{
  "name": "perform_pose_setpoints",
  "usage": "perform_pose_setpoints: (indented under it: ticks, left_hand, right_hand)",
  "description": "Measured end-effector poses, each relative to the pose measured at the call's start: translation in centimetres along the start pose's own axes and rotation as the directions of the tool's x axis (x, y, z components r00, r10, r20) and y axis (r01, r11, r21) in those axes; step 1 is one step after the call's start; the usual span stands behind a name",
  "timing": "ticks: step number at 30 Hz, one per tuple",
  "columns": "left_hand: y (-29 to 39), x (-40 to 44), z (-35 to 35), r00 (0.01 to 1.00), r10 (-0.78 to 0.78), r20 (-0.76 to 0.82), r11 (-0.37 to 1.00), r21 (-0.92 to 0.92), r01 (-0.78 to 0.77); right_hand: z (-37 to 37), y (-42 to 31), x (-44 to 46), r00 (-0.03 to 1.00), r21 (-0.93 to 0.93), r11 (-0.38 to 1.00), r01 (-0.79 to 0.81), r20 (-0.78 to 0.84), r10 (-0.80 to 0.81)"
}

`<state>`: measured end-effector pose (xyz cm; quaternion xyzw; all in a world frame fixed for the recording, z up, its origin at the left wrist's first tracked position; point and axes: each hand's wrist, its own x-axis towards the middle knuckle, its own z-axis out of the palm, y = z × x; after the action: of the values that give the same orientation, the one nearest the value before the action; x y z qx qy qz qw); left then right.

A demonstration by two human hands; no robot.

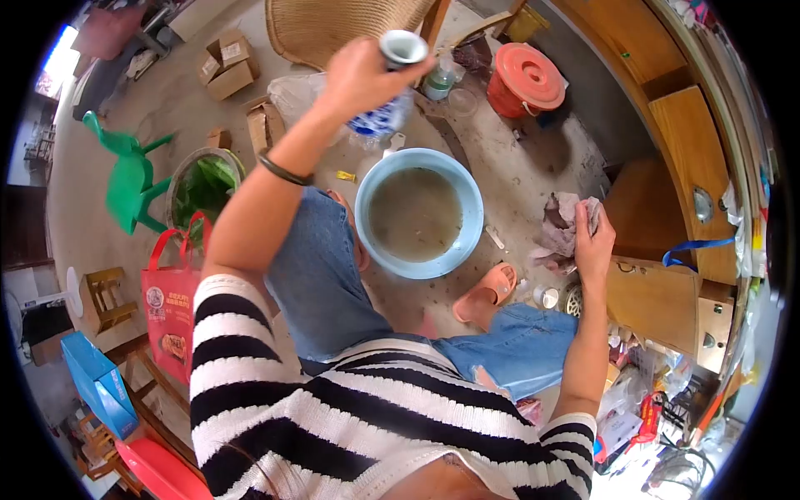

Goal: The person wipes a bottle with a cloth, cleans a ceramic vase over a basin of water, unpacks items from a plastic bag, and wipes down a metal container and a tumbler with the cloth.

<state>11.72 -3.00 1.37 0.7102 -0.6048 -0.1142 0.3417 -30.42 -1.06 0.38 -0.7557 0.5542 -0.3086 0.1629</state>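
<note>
My left hand (364,81) is wrapped round the neck of a blue-and-white porcelain vase (380,120). The vase's pale flared mouth shows above the fingers, while part of its body is hidden by the hand. Off to the right, my right hand (595,243) grips a crumpled greyish rag (557,230) that hangs down loosely. On the floor between my feet stands a light blue basin (476,212) of murky brown water (415,214). The vase is beyond the basin's far rim, and the rag is to the right of it.
A red lidded bucket (527,79) and a plastic bottle (439,81) stand beyond the basin. Wooden cabinets (654,304) line the right side. At left are a green chair (131,179), a basket of green leaves (202,190) and a red bag (171,312). A wicker chair (333,29) stands ahead.
</note>
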Motion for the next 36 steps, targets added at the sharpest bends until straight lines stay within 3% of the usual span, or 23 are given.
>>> perform_pose_setpoints:
  ticks: [1, 2, 5, 7, 13, 15, 22, 29, 32, 33, 36]
  left_hand:
    - [-1.2, 0.1, -0.3, 0.967, 0.211, -0.140, 0.975, 0.103, -0.198]
    - [-3.7, 0.5, 0.5, 0.944, 0.266, -0.196, 0.962, 0.117, -0.247]
    - [-8.3, -0.3, 2.2, 0.990, 0.077, -0.117, 0.962, 0.268, -0.043]
    - [-13.3, -1.1, 5.4, 0.985, 0.028, -0.172, 0.961, 0.274, 0.020]
    - [-25.1, -4.7, 13.3, 0.914, -0.391, -0.104, 0.915, 0.061, 0.399]
    - [-28.3, -6.2, 15.2, 0.910, -0.405, -0.087, 0.914, 0.004, 0.406]
    - [-30.9, -9.8, 16.4, 0.904, -0.427, -0.005, 0.904, -0.002, 0.427]
    - [-31.5, -12.8, 16.0, 0.874, -0.485, 0.015, 0.857, -0.189, 0.479]
    - [-28.8, -12.6, 14.4, 0.908, -0.405, -0.104, 0.906, 0.088, 0.414]
    - [-25.9, -11.8, 12.9, 0.889, -0.451, -0.078, 0.878, 0.140, 0.457]
    - [-25.2, -10.4, 11.1, 0.916, -0.375, -0.142, 0.911, 0.127, 0.393]
  right_hand:
    - [0.2, 1.0, 0.0, 1.000, 0.016, 1.000, -0.016, -0.001, 0.016]
    - [0.4, 1.9, 0.3, 0.999, 0.033, 0.999, -0.031, -0.003, 0.031]
    - [1.5, 3.2, 1.5, 0.998, 0.048, 0.997, -0.053, -0.037, 0.055]
    - [1.8, 3.3, 2.4, 0.998, 0.031, 0.998, -0.045, -0.043, 0.046]
    - [1.8, 5.5, 3.5, 0.981, -0.093, 0.983, -0.159, 0.100, 0.168]
    - [1.7, 6.2, 3.7, 0.975, -0.077, 0.979, -0.187, 0.105, 0.195]
    - [1.7, 4.8, 4.3, 0.911, 0.038, 0.943, -0.331, 0.273, 0.309]
    - [2.2, 4.2, 4.2, 0.921, 0.066, 0.962, -0.266, 0.312, 0.234]
    - [2.0, 3.8, 4.1, 0.889, 0.064, 0.958, -0.281, 0.394, 0.234]
    - [1.9, 3.8, 4.0, 0.892, 0.099, 0.951, -0.291, 0.388, 0.233]
    - [2.7, 4.3, 3.7, 0.903, 0.224, 0.915, -0.336, 0.351, 0.246]
